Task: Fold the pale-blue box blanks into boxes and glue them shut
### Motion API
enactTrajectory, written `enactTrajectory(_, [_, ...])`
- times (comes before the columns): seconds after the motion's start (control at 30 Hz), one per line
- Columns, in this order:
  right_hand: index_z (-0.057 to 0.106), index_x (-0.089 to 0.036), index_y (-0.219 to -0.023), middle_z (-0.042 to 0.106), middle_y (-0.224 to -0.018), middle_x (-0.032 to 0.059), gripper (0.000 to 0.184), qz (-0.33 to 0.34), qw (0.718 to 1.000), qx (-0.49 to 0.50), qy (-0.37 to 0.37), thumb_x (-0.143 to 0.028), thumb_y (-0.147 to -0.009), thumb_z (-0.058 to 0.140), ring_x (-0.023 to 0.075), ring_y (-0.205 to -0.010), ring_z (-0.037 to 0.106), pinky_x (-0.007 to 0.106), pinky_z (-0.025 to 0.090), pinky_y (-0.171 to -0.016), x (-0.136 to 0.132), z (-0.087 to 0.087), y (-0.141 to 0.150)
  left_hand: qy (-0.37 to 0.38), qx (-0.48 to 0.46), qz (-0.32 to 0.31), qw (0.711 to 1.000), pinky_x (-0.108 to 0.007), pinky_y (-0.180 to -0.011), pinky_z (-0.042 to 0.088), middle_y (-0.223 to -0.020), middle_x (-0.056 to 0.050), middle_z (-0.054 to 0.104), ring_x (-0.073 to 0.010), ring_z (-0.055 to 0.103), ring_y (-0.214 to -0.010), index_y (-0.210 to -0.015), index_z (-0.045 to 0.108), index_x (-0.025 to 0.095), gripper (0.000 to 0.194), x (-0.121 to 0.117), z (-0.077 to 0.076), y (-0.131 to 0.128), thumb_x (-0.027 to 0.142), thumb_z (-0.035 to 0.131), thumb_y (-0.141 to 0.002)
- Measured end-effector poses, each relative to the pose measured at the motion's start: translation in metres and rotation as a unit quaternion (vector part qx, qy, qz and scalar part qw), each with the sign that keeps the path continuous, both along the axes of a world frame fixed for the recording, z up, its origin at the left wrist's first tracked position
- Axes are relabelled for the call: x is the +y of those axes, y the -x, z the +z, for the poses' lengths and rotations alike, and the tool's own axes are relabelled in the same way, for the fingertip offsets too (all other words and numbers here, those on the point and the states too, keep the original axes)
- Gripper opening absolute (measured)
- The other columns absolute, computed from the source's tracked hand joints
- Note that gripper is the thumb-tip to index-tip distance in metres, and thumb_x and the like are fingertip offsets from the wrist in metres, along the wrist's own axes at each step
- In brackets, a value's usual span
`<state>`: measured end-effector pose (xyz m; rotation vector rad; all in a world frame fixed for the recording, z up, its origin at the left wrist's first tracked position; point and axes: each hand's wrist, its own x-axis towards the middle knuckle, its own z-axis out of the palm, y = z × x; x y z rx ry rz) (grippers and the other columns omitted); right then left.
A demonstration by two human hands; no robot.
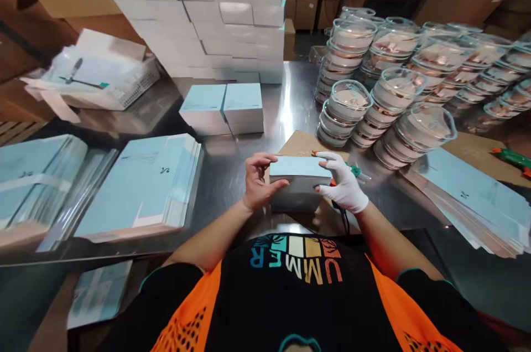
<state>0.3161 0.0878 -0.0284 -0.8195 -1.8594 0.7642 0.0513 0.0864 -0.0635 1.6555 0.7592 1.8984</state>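
Observation:
A small pale blue and white carton box (299, 180) is held in front of my chest, over a brown cardboard sheet (299, 144) on the steel table (232, 169). My bare left hand (259, 181) grips its left side with fingers curled over the top edge. Wearing a white glove, my right hand (343, 185) clasps the box's right side. Behind the right hand lies a tool with orange and green parts (355, 171), partly hidden.
Stacks of flat blue carton blanks (143, 186) lie at left, more (477, 197) at right. Two closed boxes (224, 107) stand ahead before a wall of white boxes (215, 9). Several stacks of lidded glass containers (385, 81) fill the right. A white basket (103, 78) sits far left.

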Motion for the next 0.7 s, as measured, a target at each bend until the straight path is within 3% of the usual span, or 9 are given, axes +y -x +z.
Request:
enactTrajectory(0.1, [0.07, -0.028, -0.118, 0.057, -0.162, 0.0151, 0.034, 0.019, 0.999, -0.006, -0.029, -0.051, -0.095, 0.08, 0.0338, -0.15, 0.056, 0.063, 0.042, -0.125, -0.007, -0.001, 0.002, -0.043, 0.131, -0.047, 0.989, -0.058, -0.112, 0.058, -0.111, -0.01, 0.075, -0.0328, 0.07, -0.13, -0.107, 0.076, 0.027, 0.036, 0.005, 0.011, 0.01, 0.059, 0.08, -0.092])
enactTrajectory(0.17, [0.073, -0.03, -0.12, 0.062, -0.158, 0.0127, 0.024, 0.036, 0.998, -0.001, -0.051, -0.043, -0.1, 0.076, 0.0317, -0.148, 0.058, 0.063, 0.042, -0.126, -0.01, 0.001, 0.004, -0.088, 0.186, -0.072, 0.976, -0.06, -0.113, 0.057, -0.111, -0.011, 0.081, -0.0337, 0.068, -0.136, -0.108, 0.081, 0.026, 0.028, 0.009, 0.02, 0.016, 0.051, 0.075, -0.098])
enactTrajectory(0.3, [0.075, -0.033, -0.124, 0.072, -0.145, 0.0095, 0.023, 0.07, 0.993, 0.023, -0.089, -0.028, -0.102, 0.074, 0.0286, -0.145, 0.061, 0.06, 0.044, -0.126, -0.01, 0.0, 0.004, -0.178, 0.228, -0.109, 0.951, -0.05, -0.104, 0.064, -0.114, -0.012, 0.085, -0.0298, 0.074, -0.127, -0.121, 0.079, 0.024, 0.027, 0.016, 0.037, 0.027, 0.034, 0.081, -0.096])
enactTrajectory(0.37, [0.073, -0.034, -0.132, 0.066, -0.153, 0.0099, 0.032, 0.067, 0.994, 0.017, -0.086, -0.031, -0.101, 0.075, 0.0294, -0.149, 0.058, 0.059, 0.043, -0.127, -0.01, -0.005, 0.007, -0.189, 0.273, -0.127, 0.935, -0.046, -0.098, 0.065, -0.114, -0.013, 0.084, -0.0282, 0.078, -0.117, -0.121, 0.079, 0.024, 0.032, 0.018, 0.046, 0.031, 0.039, 0.084, -0.093])
enactTrajectory(0.43, [0.062, -0.034, -0.151, 0.052, -0.167, 0.012, 0.058, 0.053, 0.997, 0.009, -0.062, -0.04, -0.096, 0.08, 0.0317, -0.153, 0.054, 0.057, 0.043, -0.128, -0.013, -0.012, 0.011, -0.194, 0.336, -0.137, 0.911, -0.046, -0.098, 0.065, -0.123, -0.014, 0.082, -0.0281, 0.077, -0.113, -0.125, 0.077, 0.024, 0.042, 0.015, 0.052, 0.034, 0.048, 0.084, -0.092])
enactTrajectory(0.5, [0.04, -0.033, -0.169, 0.04, -0.175, 0.0147, 0.092, 0.035, 0.999, 0.005, -0.019, -0.05, -0.09, 0.085, 0.0331, -0.151, 0.055, 0.055, 0.045, -0.126, -0.017, -0.019, 0.017, -0.204, 0.396, -0.136, 0.885, -0.049, -0.104, 0.063, -0.137, -0.017, 0.077, -0.0303, 0.074, -0.123, -0.138, 0.071, 0.024, 0.052, 0.01, 0.056, 0.035, 0.05, 0.081, -0.094])
enactTrajectory(0.57, [0.021, -0.03, -0.176, 0.039, -0.174, 0.017, 0.113, 0.033, 0.999, 0.003, 0.012, -0.052, -0.086, 0.085, 0.0324, -0.144, 0.059, 0.053, 0.049, -0.123, -0.021, -0.024, 0.022, -0.216, 0.431, -0.133, 0.866, -0.052, -0.112, 0.06, -0.148, -0.018, 0.071, -0.0333, 0.066, -0.139, -0.15, 0.063, 0.024, 0.059, 0.002, 0.056, 0.034, 0.045, 0.077, -0.097])
enactTrajectory(0.7, [0.006, -0.031, -0.178, 0.037, -0.173, 0.0179, 0.12, 0.057, 0.998, -0.018, -0.014, -0.039, -0.085, 0.082, 0.0328, -0.148, 0.056, 0.054, 0.046, -0.125, -0.026, -0.027, 0.023, -0.231, 0.471, -0.131, 0.841, -0.053, -0.118, 0.057, -0.155, -0.017, 0.066, -0.0348, 0.054, -0.154, -0.156, 0.055, 0.024, 0.059, -0.012, 0.055, 0.034, 0.034, 0.072, -0.101])
